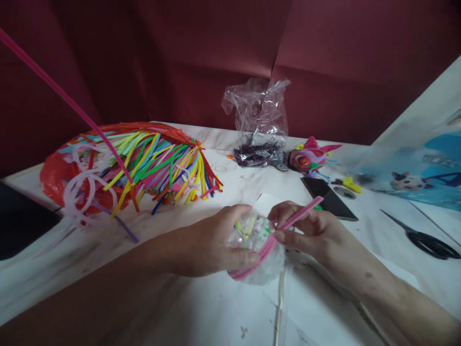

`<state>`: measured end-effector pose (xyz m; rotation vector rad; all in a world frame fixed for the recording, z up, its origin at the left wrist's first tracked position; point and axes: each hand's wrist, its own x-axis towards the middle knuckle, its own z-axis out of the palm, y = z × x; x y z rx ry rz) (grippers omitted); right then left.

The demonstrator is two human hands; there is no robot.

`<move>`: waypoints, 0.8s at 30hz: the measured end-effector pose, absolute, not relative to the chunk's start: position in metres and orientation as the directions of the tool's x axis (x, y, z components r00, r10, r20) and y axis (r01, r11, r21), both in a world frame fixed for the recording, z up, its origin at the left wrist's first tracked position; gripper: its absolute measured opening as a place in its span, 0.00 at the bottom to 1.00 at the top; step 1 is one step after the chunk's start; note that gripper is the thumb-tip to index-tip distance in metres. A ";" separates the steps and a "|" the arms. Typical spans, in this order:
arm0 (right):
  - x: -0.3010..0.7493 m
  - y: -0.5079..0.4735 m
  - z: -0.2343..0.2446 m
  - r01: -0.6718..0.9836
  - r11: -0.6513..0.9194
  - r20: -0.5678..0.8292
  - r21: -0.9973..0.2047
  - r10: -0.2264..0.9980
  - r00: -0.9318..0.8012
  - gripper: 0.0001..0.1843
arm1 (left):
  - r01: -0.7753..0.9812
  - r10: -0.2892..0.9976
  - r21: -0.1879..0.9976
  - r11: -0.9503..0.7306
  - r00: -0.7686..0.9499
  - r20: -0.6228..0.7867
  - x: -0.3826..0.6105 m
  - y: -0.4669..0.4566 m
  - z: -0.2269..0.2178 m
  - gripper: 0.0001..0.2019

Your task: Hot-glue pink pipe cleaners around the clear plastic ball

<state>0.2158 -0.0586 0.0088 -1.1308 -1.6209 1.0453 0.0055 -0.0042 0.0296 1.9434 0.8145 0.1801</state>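
Left hand cups the clear ball above the table, right hand pinches the pink pipe cleaner wrapped around it; advise steady tension, coils touching.

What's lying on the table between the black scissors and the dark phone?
In the head view, the stretch between the scissors and the phone is bare white tabletop; nothing rests on it.

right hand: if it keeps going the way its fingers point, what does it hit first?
The right hand points left, so it would first meet the clear ball wrapped in pink pipe cleaner, then the left hand.
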 end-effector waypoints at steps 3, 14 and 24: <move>0.217 -0.059 0.010 0.221 0.232 0.184 -0.947 0.959 -0.216 0.09 | 0.484 0.630 0.831 -0.273 0.743 -0.226 0.009 -0.006 0.034 0.38; 0.219 -0.059 0.016 0.174 0.214 0.174 -0.961 0.960 -0.219 0.14 | 0.501 0.694 0.825 -0.263 0.692 -0.198 0.018 -0.018 0.042 0.30; 0.220 -0.060 0.022 0.194 0.187 0.140 -0.963 0.962 -0.235 0.11 | 0.529 0.674 0.797 -0.293 0.705 -0.220 0.020 -0.020 0.049 0.30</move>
